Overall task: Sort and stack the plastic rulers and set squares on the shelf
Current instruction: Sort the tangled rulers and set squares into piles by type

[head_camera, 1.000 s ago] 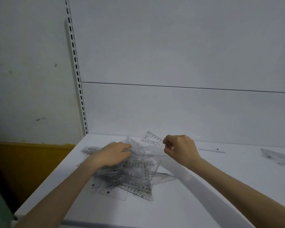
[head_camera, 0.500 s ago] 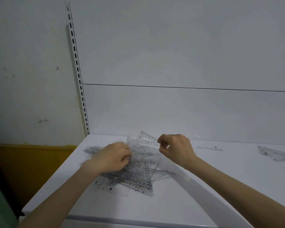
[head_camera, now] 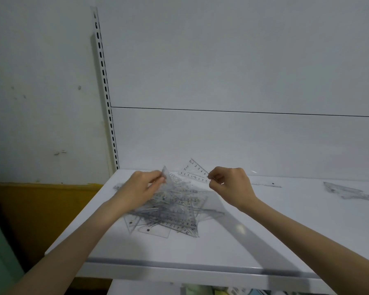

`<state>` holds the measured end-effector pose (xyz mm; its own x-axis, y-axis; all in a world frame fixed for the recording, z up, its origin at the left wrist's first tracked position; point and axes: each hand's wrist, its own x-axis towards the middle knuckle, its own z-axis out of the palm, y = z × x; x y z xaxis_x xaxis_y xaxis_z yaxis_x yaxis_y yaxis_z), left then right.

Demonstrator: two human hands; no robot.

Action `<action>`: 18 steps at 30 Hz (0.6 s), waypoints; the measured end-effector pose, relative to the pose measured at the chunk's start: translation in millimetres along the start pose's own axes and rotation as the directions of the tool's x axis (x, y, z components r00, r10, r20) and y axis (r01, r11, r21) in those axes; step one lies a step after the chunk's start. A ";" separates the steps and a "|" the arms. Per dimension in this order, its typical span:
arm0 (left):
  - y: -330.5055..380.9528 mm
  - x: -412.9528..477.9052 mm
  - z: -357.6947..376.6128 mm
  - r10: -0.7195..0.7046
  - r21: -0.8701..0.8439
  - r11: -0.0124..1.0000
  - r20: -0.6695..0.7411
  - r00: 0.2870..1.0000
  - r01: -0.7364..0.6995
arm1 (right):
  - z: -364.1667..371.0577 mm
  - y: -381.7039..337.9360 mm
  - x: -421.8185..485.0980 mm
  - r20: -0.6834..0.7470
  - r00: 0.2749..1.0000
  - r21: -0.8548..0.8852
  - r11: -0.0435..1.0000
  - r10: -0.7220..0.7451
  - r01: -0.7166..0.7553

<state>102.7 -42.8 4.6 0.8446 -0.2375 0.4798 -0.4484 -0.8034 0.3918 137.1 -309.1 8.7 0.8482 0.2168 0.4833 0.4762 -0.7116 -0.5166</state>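
**Clear plastic rulers and set squares, unsorted**

Heap [head_camera: 168, 211] of thin, transparent, glossy pieces with printed scales and sharp corners, interlocked, left of centre on the white shelf [head_camera: 264, 235]. Fingers of the right hand [head_camera: 232, 186] pinch a corner of a raised set square [head_camera: 195, 172]; fingers of the left hand [head_camera: 140, 188] clamp a clear pointed piece [head_camera: 166, 177]. Recommended: lift each free of the tangle by its edges, match outlines before stacking.
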 end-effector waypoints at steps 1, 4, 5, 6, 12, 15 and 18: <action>2.8 1.6 -2.5 -0.034 -0.079 0.996 -0.075 0.997 0.028 | -3.1 -0.4 -1.1 -0.009 1.000 0.048 0.999 0.016 -0.016; 18.8 7.7 -9.5 -0.171 -0.383 0.915 -0.083 0.982 0.127 | -15.5 -0.8 -6.3 -0.003 0.998 0.154 0.986 0.063 -0.062; 25.1 10.1 -10.0 -0.204 -0.481 0.861 -0.032 0.979 0.164 | -20.4 -0.3 -8.9 0.014 0.996 0.187 0.978 0.090 -0.091; 32.0 12.2 -9.6 -0.225 -0.563 0.801 0.028 0.974 0.201 | -25.6 0.4 -12.1 0.035 0.993 0.218 0.969 0.115 -0.120; 66.1 29.6 17.0 -0.174 -0.710 0.643 0.229 0.958 0.286 | -58.6 19.3 -36.9 0.111 0.981 0.178 0.968 0.161 -0.179; 77.2 42.8 43.7 -0.138 -0.689 0.663 0.270 0.953 0.291 | -76.8 36.9 -54.9 0.122 0.973 0.122 0.970 0.198 -0.212; 92.8 57.2 72.3 -0.072 -0.609 0.752 0.305 0.950 0.252 | -94.9 58.8 -78.2 0.134 0.965 0.072 0.969 0.225 -0.236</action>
<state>130.6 -170.4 11.7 0.9235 -0.3342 0.1883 -0.3022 -0.3312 0.8939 76.8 -431.3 7.5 0.9568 0.1387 0.2554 0.2780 -0.6927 -0.6655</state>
